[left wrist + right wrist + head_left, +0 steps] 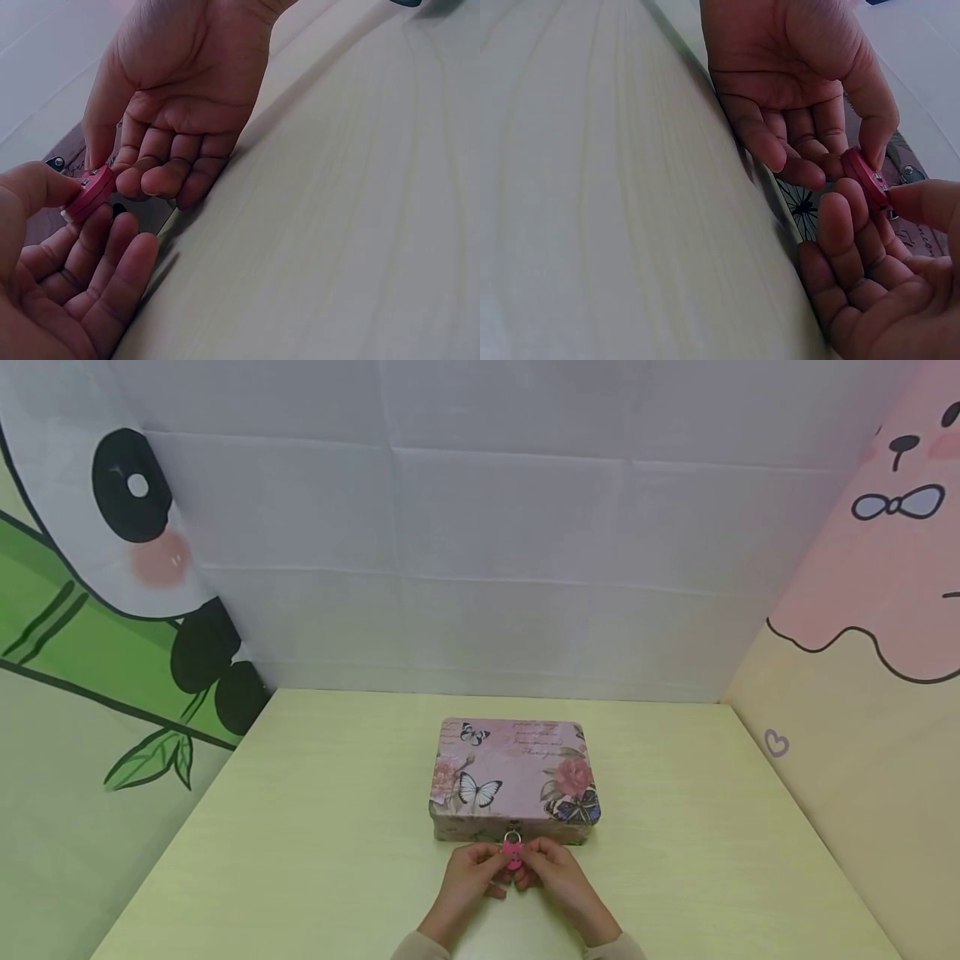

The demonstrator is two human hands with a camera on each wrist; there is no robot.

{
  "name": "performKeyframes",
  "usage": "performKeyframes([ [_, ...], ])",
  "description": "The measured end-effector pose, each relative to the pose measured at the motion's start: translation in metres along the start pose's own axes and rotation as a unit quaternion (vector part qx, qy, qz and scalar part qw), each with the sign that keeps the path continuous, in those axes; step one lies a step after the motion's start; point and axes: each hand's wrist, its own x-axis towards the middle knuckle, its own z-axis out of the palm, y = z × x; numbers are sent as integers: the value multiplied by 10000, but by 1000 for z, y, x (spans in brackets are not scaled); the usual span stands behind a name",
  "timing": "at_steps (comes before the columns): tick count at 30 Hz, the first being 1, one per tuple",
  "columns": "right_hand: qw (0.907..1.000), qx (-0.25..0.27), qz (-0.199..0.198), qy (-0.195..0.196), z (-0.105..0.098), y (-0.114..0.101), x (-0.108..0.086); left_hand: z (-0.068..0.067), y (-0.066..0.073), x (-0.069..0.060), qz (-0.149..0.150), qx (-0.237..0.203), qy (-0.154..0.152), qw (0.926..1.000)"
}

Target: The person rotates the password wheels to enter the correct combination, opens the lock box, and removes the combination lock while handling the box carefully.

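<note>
A small pink padlock (pixel 513 855) with a metal shackle is at the front of a flat pink tin box (pixel 510 768). Butterflies and roses decorate the box's closed lid. My left hand (pixel 472 877) pinches the padlock from the left between thumb and fingers. From the other side my right hand (pixel 557 878) pinches it too. In the left wrist view the padlock (pixel 90 193) shows number dials on its face, with both thumbs against it. The right wrist view has the padlock (pixel 865 178) between both hands. Whether the shackle is locked, I cannot tell.
The box stands on a pale yellow wood-grain table (pixel 315 827). White sheeting (pixel 510 527) hangs behind the table. Side panels with cartoon animals flank it, a panda panel (pixel 165 693) at left and a pink bear panel (pixel 862 585) at right.
</note>
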Motion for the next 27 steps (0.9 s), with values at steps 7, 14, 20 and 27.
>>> performKeyframes([
  [7,10000,-16,-8,22,-1,3,0,1,3,-2,69,22,-11,10000],
  [14,10000,-54,-6,49,0,4,1,1,2,-2,83,67,2,9999],
  [20,9999,-102,-8,61,0,3,0,0,1,-2,73,90,7,9999],
  [27,9999,-95,7,61,0,2,1,-2,-2,1,8,33,-16,10000],
])
